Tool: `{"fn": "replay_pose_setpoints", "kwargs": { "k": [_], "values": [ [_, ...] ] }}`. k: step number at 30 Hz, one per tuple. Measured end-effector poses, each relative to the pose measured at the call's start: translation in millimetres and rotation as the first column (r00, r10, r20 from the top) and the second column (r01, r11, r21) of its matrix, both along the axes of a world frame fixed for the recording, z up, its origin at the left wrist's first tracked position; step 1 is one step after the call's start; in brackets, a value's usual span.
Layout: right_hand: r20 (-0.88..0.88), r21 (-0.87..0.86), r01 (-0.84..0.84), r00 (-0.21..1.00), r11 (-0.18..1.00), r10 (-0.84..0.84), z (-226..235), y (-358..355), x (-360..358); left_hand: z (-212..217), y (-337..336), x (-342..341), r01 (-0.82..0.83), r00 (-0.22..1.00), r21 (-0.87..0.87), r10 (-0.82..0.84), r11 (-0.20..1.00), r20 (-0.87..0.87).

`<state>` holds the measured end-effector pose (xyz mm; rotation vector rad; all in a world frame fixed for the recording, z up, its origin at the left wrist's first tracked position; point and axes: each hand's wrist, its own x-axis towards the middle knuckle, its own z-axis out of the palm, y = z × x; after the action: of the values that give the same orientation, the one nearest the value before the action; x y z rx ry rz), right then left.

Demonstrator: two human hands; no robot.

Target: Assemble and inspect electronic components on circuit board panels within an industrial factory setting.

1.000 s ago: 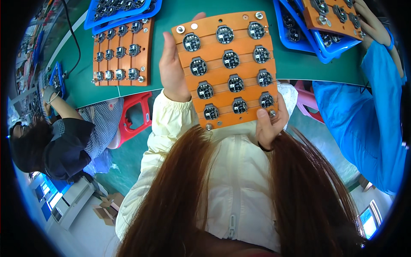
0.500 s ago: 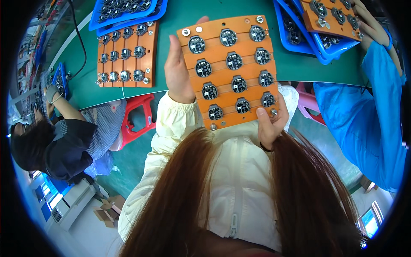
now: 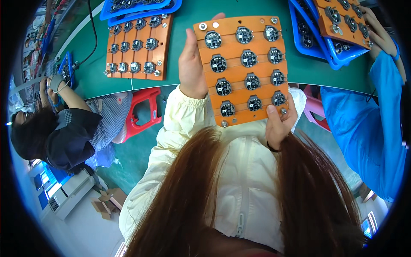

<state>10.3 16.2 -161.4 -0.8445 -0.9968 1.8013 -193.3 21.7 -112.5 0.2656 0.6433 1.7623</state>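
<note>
Between my two hands an orange fixture board [image 3: 238,92] is held up above the table's near edge, its face tilted toward me. Small round black circuit modules [image 3: 248,58] sit on it in several rows, with metal pins at its corners. My left hand [image 3: 192,70] grips the board's left edge; the thumb points up beside it and most fingers are hidden behind. At the lower right corner my right hand [image 3: 280,122] is closed on the board, thumb on the front face near a corner pin, other fingers mostly out of sight.
A similar orange board [image 3: 141,57] lies on the green table [image 3: 92,89] at left, beside stacked blue trays [image 3: 173,7] of modules. On the right, a person in a blue sleeve [image 3: 387,81] handles another orange board [image 3: 327,34] over blue trays. Another person [image 3: 64,132] works far left, by a red stool [image 3: 143,113].
The whole view has shifted, so the table, the trays and the held board all appear farther right and slightly higher. My grip on the board looks the same.
</note>
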Motion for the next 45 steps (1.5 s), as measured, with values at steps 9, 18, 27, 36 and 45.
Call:
{"fn": "replay_pose_setpoints", "kwargs": {
  "k": [9, 18, 27, 36, 45],
  "values": [
    [-0.047, -0.002, 0.022, 0.999, 1.0, -0.022, -1, 2, -4, -4, -1, -2, -0.002, 1.0, 0.032, 0.003, 0.999, -0.018],
    [-0.026, -0.03, 0.045, 0.999, 0.999, -0.046, 0, 3, -6, -1, 0, 3, -0.047, 0.999, 0.025, 0.047, 0.999, 0.002],
    [-0.076, -0.084, 0.072, 0.994, 0.994, -0.079, 0, 3, -8, -4, -1, -1, -0.01, 0.997, 0.111, 0.002, 0.994, 0.076],
    [-0.167, -0.201, 0.099, 0.977, 0.975, -0.134, 1, 4, -13, -5, -3, 1, -0.047, 0.995, 0.114, 0.037, 0.992, 0.091],
    [-0.164, -0.25, 0.122, 0.972, 0.961, -0.166, 6, 6, -19, -8, -7, -7, 0.031, 0.991, 0.05, -0.037, 0.998, 0.13]
  ]
}}
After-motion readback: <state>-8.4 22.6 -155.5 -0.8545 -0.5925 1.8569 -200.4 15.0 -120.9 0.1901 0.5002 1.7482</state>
